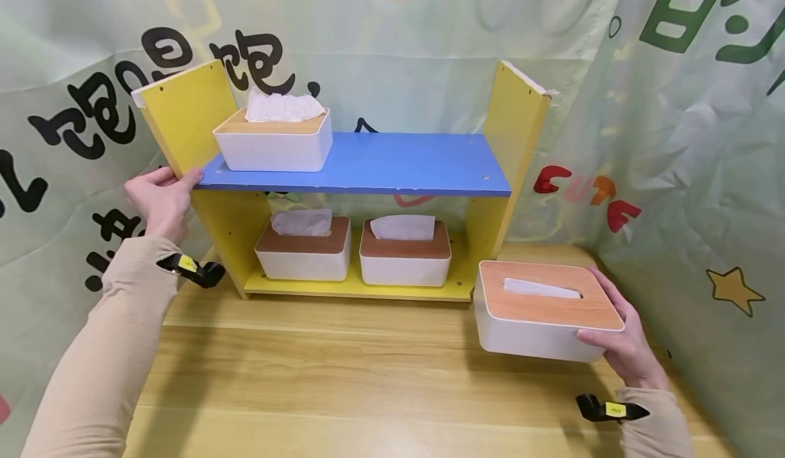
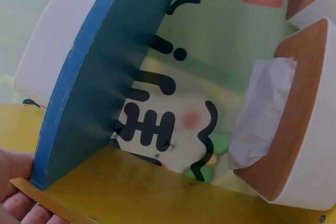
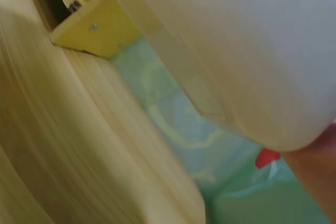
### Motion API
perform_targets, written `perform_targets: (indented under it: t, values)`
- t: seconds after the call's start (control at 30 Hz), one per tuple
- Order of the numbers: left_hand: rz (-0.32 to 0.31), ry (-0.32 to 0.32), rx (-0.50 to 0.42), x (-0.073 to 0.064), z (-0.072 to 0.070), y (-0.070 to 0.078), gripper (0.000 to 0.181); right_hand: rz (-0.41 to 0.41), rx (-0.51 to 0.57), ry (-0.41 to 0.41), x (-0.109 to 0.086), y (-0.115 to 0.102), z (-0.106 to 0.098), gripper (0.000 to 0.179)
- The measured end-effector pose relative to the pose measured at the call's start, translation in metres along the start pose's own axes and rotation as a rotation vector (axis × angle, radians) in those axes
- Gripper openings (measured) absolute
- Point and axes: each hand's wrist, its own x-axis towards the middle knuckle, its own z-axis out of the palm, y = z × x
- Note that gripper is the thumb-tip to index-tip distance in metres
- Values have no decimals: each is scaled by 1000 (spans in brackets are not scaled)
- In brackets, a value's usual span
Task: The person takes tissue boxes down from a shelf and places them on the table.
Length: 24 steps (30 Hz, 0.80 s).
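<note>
My right hand (image 1: 634,349) grips a white tissue box (image 1: 533,339) with a wood-look lid by its right end, thumb on the front. The box is held above the table, right of the shelf; its underside (image 3: 252,72) fills much of the right wrist view. With my left hand (image 1: 164,199) I hold the left side panel of the yellow and blue shelf (image 1: 405,165). The left wrist view has the thumb (image 2: 18,162) by the blue board's end and fingers around the panel's edge. Another tissue box (image 1: 276,148) stands at the left of the blue board, tissue sticking out.
On the yellow lower level stand two tissue boxes, a left one (image 1: 306,264) and a right one (image 1: 405,270), both with tissue showing. The shelf rests on a wooden table (image 1: 343,369). A printed cloth (image 1: 687,172) hangs behind and at both sides.
</note>
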Motion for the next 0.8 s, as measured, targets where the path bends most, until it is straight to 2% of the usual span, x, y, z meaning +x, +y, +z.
perform_targets:
  t: [0.37, 0.6, 0.8]
  values:
    - [-14, 3, -17, 0, 0, 0, 24, 43, -10, 27, -11, 10, -28, 97]
    - [-24, -9, -46, 1, -2, -1, 25, 69, -17, 23, -5, 15, -39, 97]
    - [-28, -11, -43, 0, -1, 0, 26, 114, -40, 53, 5, 21, -47, 94]
